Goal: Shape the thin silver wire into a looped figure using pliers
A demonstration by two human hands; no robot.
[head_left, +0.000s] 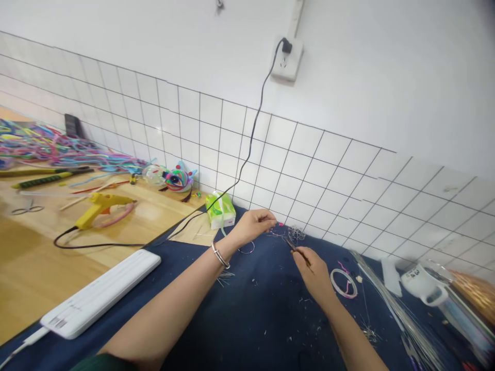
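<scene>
My left hand (255, 226), a silver bangle on its wrist, is closed with thumb and fingers pinched on a thin wire wrapped in pink and white (276, 234). My right hand (312, 268) is closed round a small dark tool that looks like pliers (292, 245). The tool's tip points at the free end of the wire, but whether they touch cannot be made out. Just behind lies a tangle of thin silvery wire (296, 233). A thin loop (247, 248) shows below my left hand.
A green tissue pack (220, 210) stands by the wall grid. Left are a yellow glue gun (102, 207), a white power strip (102, 293) and colourful pipe cleaners (58, 147). On the right lie a white tape ring (344, 283), long wires (394, 304) and a white mug (423, 284).
</scene>
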